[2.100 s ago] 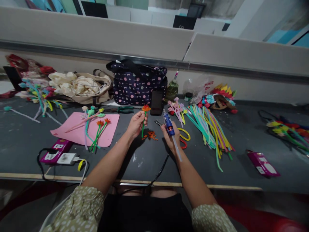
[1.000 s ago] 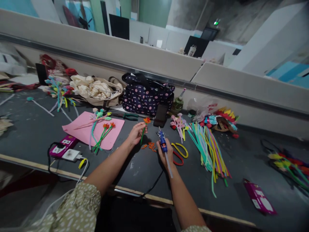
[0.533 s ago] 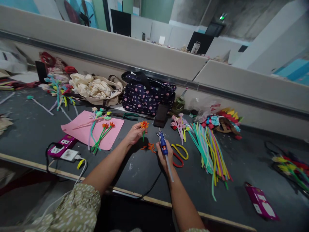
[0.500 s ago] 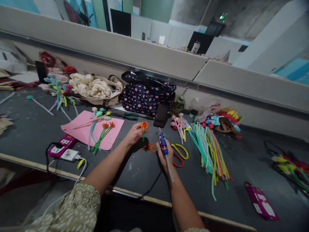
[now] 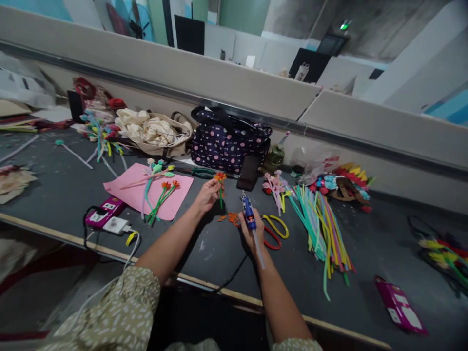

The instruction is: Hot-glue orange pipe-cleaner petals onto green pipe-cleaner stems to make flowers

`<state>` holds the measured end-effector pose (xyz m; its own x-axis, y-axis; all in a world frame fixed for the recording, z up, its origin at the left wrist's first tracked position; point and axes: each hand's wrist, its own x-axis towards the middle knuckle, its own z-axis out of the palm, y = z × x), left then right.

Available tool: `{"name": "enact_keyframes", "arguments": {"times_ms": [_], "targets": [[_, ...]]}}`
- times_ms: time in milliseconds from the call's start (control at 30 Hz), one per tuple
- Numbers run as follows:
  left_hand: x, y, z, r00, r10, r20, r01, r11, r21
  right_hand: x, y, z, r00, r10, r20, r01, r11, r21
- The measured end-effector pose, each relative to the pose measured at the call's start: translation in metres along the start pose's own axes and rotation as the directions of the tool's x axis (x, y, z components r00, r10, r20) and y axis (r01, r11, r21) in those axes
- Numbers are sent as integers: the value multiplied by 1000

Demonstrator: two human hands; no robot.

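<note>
Between the fingertips of my left hand (image 5: 208,196) is an orange pipe-cleaner flower (image 5: 220,177) on a green stem, held upright above the table. My right hand (image 5: 253,229) is wrapped round a blue hot glue gun (image 5: 249,213), whose nozzle points away from me and whose clear glue stick juts back over my wrist. Short orange pipe-cleaner pieces (image 5: 233,218) lie on the table between my hands. Scissors (image 5: 275,230) with one red and one yellow handle rest just right of my right hand. Finished orange flowers (image 5: 171,185) with green stems lie on pink paper (image 5: 120,186) to the left.
A bundle of coloured pipe cleaners (image 5: 321,219) lies to the right, with pink flowers (image 5: 275,184) beside it. A dark dotted bag (image 5: 228,144), a phone (image 5: 248,172) and a cream bag (image 5: 153,131) stand behind. Purple power strips (image 5: 106,213) sit left and right; a black cord (image 5: 234,275) crosses the table's front edge.
My left hand has raised the orange flower slightly, and more of its green stem shows below the fingers. The right hand keeps its hold on the glue gun. The whole view has shifted a little.
</note>
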<state>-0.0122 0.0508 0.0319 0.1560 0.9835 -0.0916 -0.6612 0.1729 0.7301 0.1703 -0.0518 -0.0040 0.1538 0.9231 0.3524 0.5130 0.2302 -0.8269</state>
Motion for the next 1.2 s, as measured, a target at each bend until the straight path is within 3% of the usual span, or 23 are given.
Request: {"name": "enact_keyframes", "arguments": {"times_ms": [200,367,567,767,900,1100,1200], "targets": [[4,6,-4,997,41,-72,-53,984,-170,0,7,0,999,-30,20,31,998,-59],[4,11,-7,994,10,-105,-34,972,-231,5,10,-3,999,39,-7,-39,999,37],[4,11,-5,997,-50,-62,31,961,-274,12,17,-3,997,73,29,-76,990,117],[3,16,-4,996,-85,-30,72,950,-304,12,17,-3,986,6,167,-11,999,31],[2,17,-7,997,-70,-16,62,955,-292,14,15,-3,991,2,137,11,995,-97],[6,10,-10,997,-77,3,75,964,-257,19,11,-9,992,55,113,-37,987,-159],[6,8,-8,996,-82,18,84,965,-249,24,4,-17,987,69,146,-34,973,-228]]}}
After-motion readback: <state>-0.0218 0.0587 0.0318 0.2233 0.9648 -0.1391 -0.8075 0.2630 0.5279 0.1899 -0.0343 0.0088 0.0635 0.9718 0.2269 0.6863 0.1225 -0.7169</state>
